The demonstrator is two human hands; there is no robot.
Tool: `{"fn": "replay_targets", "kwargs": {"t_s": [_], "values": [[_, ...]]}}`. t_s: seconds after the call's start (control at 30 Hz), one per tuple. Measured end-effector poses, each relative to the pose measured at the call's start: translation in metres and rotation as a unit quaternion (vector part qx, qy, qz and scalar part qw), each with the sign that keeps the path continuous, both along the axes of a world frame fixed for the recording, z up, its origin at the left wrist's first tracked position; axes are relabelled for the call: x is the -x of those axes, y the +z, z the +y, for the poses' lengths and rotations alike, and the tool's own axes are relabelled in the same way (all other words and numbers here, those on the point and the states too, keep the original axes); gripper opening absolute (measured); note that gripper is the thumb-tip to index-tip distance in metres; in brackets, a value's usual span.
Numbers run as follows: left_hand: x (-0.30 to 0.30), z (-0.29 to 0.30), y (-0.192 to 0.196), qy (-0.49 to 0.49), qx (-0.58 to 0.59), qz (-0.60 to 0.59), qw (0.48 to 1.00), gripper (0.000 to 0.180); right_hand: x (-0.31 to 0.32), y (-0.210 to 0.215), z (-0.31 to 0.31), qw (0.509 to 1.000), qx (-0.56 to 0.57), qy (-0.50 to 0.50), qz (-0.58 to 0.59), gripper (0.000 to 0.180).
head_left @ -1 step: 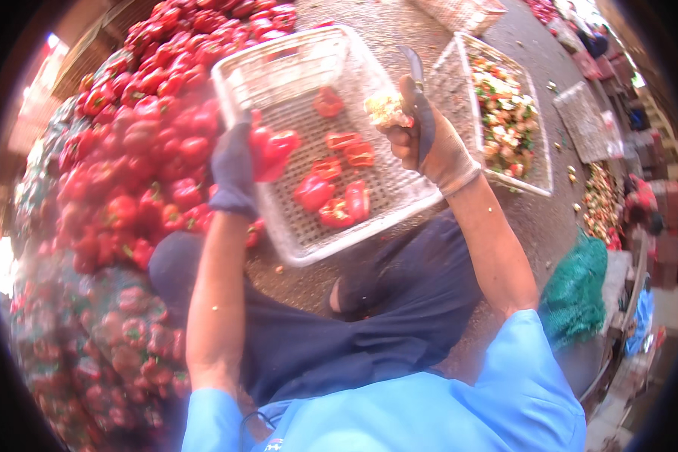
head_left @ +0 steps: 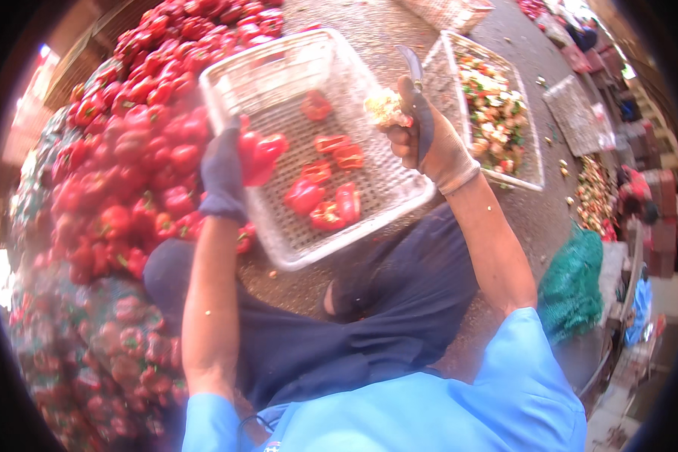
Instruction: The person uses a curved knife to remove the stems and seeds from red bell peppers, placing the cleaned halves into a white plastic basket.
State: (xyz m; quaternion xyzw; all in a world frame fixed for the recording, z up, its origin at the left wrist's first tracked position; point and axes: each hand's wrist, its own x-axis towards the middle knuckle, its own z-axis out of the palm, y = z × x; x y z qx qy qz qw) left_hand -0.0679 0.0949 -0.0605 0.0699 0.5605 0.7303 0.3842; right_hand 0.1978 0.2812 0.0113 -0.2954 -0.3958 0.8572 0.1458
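My left hand, in a dark blue-grey glove, is closed on a red bell pepper at the left rim of a white plastic crate. The pepper is partly hidden by the hand, so I cannot tell if it is whole. In my right hand, gloved in pale and dark cloth, is a knife with a curved blade pointing up. The same fingers grip a pale, seedy pepper core above the crate's right side. Several cut red pepper pieces lie on the crate's slatted bottom.
A large heap of red peppers rises at the left, with netted peppers nearer me. Right of my crate, a second crate holds cores and trimmings. A green mesh sack sits by my right elbow. Another crate stands beyond.
The crates and heap sit slightly farther left in the picture, as does my left hand with the pepper. My right hand keeps its place and its hold on the knife and core.
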Motion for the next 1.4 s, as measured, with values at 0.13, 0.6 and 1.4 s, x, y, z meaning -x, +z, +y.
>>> {"fn": "replay_targets", "kwargs": {"t_s": [0.13, 0.6, 1.4], "values": [[0.004, 0.008, 0.001, 0.009, 0.06, 0.115, 0.991, 0.049, -0.06, 0.019, 0.038, 0.984, -0.115, -0.111, -0.078, 0.036], [-0.006, -0.006, 0.037, 0.062, 0.016, 0.125, 0.99, 0.037, -0.114, 0.009, 0.096, 0.723, -0.546, -0.08, -0.416, 0.036], [0.064, -0.143, 0.065, -0.026, -0.298, -0.166, 0.94, 0.045, 0.096, -0.25, -0.09, 0.637, -0.332, 0.43, -0.547, 0.04]]}}
